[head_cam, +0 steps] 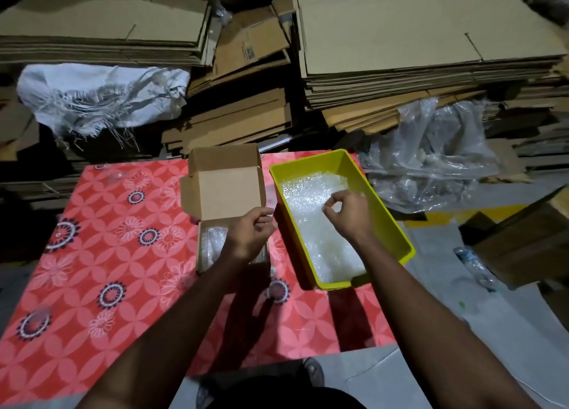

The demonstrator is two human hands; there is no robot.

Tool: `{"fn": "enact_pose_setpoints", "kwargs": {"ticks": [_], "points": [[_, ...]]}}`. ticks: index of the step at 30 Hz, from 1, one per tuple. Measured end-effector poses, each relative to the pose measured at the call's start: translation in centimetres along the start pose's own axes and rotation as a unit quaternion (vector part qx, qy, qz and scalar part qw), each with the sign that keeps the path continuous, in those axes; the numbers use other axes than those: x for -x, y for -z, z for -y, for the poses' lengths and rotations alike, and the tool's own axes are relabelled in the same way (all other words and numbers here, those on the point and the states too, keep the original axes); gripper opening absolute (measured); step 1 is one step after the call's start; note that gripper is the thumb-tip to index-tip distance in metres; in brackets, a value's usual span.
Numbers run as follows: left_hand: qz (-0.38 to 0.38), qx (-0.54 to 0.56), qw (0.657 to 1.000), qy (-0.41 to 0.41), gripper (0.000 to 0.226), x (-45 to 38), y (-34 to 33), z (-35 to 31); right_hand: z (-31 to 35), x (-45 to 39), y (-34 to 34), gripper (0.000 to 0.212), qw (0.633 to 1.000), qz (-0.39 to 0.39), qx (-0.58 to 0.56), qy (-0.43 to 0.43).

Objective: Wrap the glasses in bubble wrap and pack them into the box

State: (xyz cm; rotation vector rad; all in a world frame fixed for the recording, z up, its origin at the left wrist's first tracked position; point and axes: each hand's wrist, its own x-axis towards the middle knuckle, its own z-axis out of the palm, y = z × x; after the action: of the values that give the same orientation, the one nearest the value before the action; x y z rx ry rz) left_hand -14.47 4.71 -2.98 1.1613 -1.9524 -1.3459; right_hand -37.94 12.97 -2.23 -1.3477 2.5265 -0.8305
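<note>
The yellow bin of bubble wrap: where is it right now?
In the head view, the yellow bin sits on the red tablecloth's right side, just right of the open cardboard box, with the right hand over it.

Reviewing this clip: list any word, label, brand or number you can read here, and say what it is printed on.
No text can be read.
Flattened carton at the back: a small printed label, too small and blurred to read.
Plastic bottle on the floor: a label, blurred.
Open box, yellow bin, red floral tablecloth: no writing visible.
</note>
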Motion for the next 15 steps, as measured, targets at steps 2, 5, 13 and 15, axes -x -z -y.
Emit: {"fn": "enact_pose_setpoints", "kwargs": {"ticks": [2,5,13,15], "points": [[-0.014,0.065,0.997,0.039,0.030,0.0,0.5,-1.1,2.5,0.7,2.0,0.013,0.997,-0.008,-0.050,0.061],[0.035,0.186,0.976,0.105,0.080,0.3,1.7,-3.2,6.6,1.9,4.5,0.007,0.990,-0.025,-0.089,0.106],[0.086,0.289,0.938,0.174,0.096,2.4,6.1,-6.6,12.7,4.7,5.9,0.012,0.959,-0.162,-0.149,0.177],[0.051,0.286,0.946,0.142,0.092,2.9,7.7,-6.7,13.6,5.3,5.3,0.013,0.953,-0.181,-0.122,0.209]]}}
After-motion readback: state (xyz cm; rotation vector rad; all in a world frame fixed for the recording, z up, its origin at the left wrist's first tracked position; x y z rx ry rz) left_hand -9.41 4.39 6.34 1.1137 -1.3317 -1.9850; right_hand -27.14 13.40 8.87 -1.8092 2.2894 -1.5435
